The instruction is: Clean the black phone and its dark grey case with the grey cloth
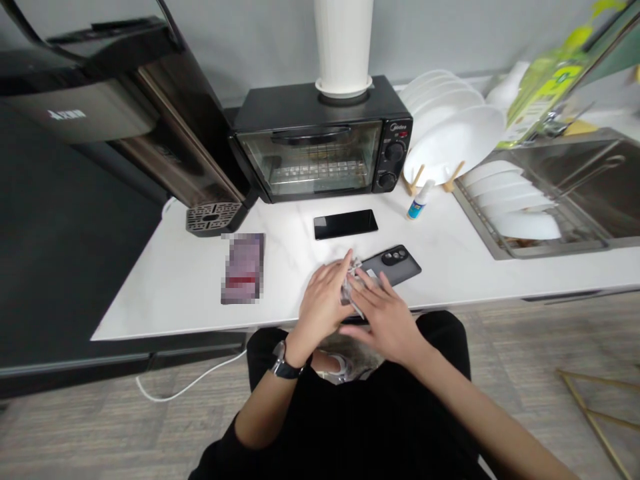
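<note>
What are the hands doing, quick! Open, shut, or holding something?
Left hand: at the crumpled pale material; can't tell if it's gripping.
Right hand: spread out over the same material; any grip is hidden, so can't tell.

I've got the left hand [323, 300] and right hand [385, 320] meeting at the worktop's [165, 287] near edge, crumpled greyish material [354, 268] between them. Grey phone [403, 268] camera side up, partly behind the right hand. Black phone [346, 225] flat, farther back, toaster oven [320, 110] behind. Pixelated item [243, 269] off left; spray bottle [417, 205] right, near white plates [453, 143].
</note>
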Action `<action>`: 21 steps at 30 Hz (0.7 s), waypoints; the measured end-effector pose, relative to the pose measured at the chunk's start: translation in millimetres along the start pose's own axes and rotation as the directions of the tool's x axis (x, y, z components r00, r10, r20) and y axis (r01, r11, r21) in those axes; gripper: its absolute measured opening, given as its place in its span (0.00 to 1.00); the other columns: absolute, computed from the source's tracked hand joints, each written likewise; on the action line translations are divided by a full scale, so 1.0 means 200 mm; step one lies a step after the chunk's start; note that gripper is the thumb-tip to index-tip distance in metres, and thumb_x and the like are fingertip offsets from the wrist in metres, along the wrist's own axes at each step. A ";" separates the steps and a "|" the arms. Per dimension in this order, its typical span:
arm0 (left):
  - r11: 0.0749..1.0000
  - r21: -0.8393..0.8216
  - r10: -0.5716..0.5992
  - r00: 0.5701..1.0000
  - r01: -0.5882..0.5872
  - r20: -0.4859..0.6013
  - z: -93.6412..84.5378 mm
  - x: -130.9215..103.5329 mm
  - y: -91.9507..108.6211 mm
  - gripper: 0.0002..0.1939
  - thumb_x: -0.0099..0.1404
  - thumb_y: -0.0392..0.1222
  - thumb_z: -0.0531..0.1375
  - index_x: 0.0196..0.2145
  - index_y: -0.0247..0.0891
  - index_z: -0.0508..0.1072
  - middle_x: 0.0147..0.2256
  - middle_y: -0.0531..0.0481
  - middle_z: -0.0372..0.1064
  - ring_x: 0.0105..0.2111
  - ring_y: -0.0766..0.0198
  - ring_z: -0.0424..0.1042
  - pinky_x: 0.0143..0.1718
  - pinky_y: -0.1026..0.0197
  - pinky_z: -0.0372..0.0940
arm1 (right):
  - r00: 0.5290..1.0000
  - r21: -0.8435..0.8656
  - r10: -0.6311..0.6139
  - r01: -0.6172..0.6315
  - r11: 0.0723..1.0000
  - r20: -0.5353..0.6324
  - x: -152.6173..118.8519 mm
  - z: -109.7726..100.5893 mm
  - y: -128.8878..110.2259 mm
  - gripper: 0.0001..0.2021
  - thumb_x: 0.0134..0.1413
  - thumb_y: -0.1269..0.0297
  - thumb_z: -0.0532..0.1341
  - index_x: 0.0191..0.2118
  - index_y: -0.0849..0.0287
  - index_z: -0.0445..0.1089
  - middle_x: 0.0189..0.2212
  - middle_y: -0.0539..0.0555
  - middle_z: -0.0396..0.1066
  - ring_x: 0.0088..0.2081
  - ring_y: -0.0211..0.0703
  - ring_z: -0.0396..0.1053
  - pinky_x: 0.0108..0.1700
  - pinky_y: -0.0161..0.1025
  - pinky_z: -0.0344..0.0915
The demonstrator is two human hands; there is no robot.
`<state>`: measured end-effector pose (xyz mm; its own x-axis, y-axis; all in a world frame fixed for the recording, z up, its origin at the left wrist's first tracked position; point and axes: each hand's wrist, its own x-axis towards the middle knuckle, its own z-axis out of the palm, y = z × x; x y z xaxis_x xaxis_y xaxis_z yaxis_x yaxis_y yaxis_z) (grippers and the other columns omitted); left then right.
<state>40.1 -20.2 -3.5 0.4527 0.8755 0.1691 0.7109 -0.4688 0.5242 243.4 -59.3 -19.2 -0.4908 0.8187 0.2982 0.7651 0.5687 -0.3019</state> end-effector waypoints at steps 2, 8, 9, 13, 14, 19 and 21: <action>1.000 -0.012 0.005 1.000 -0.005 -0.011 0.00 0.00 0.01 0.57 0.64 0.46 0.72 0.78 0.47 0.41 0.66 0.40 0.68 0.65 0.47 0.68 0.69 0.40 0.58 | 0.992 -0.067 0.113 -0.116 0.991 -0.049 -0.01 -0.02 0.05 0.37 0.71 0.39 0.52 0.74 0.59 0.59 0.72 0.61 0.60 0.76 0.62 0.53 0.73 0.72 0.53; 1.000 0.001 -0.004 1.000 0.004 -0.021 0.01 -0.01 0.00 0.58 0.65 0.47 0.72 0.78 0.47 0.39 0.66 0.40 0.68 0.66 0.47 0.67 0.70 0.39 0.57 | 0.991 -0.074 0.116 -0.121 0.990 -0.074 -0.04 0.00 0.01 0.43 0.69 0.35 0.51 0.77 0.62 0.49 0.74 0.63 0.55 0.77 0.63 0.50 0.73 0.70 0.54; 1.000 0.010 -0.007 1.000 0.007 -0.019 0.01 -0.02 0.00 0.57 0.66 0.47 0.71 0.78 0.46 0.39 0.67 0.38 0.67 0.67 0.47 0.67 0.70 0.40 0.57 | 0.998 -0.051 0.054 -0.056 0.997 -0.035 -0.04 0.01 -0.01 0.45 0.68 0.34 0.52 0.77 0.62 0.50 0.74 0.62 0.56 0.77 0.61 0.51 0.74 0.69 0.54; 1.000 0.002 -0.006 1.000 0.006 -0.021 0.01 -0.01 0.00 0.58 0.64 0.52 0.73 0.78 0.47 0.39 0.67 0.41 0.68 0.66 0.48 0.67 0.71 0.40 0.56 | 0.981 -0.131 0.175 -0.186 0.974 -0.089 -0.05 -0.01 0.07 0.40 0.71 0.38 0.51 0.77 0.57 0.50 0.75 0.59 0.56 0.78 0.62 0.47 0.74 0.73 0.50; 1.000 -0.004 -0.007 1.000 0.007 -0.023 0.00 -0.01 0.00 0.59 0.63 0.52 0.73 0.77 0.48 0.40 0.66 0.42 0.69 0.66 0.48 0.67 0.70 0.40 0.56 | 0.960 -0.158 0.244 -0.265 0.951 -0.139 -0.06 -0.02 0.11 0.39 0.72 0.39 0.51 0.78 0.58 0.48 0.75 0.60 0.54 0.78 0.64 0.46 0.74 0.75 0.49; 0.999 0.022 -0.026 1.000 0.026 -0.011 0.00 0.01 0.00 0.57 0.63 0.50 0.73 0.77 0.44 0.44 0.65 0.39 0.69 0.65 0.46 0.68 0.68 0.41 0.60 | 0.987 -0.113 0.137 -0.146 0.983 -0.087 -0.03 0.02 0.02 0.43 0.69 0.36 0.52 0.75 0.65 0.54 0.75 0.63 0.53 0.78 0.62 0.48 0.75 0.69 0.52; 1.000 0.021 -0.021 1.000 0.021 -0.006 0.00 0.00 0.00 0.55 0.64 0.49 0.72 0.77 0.42 0.45 0.67 0.36 0.67 0.65 0.45 0.68 0.69 0.40 0.60 | 0.999 -0.069 0.031 -0.032 0.997 -0.019 -0.01 0.03 -0.03 0.42 0.68 0.34 0.52 0.74 0.63 0.57 0.74 0.62 0.56 0.77 0.59 0.51 0.75 0.66 0.53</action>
<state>40.3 -19.4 -3.2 0.4344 0.8859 0.1631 0.7317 -0.4526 0.5096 237.5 -63.3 -23.7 -0.4587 0.8342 0.3062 0.8076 0.5351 -0.2478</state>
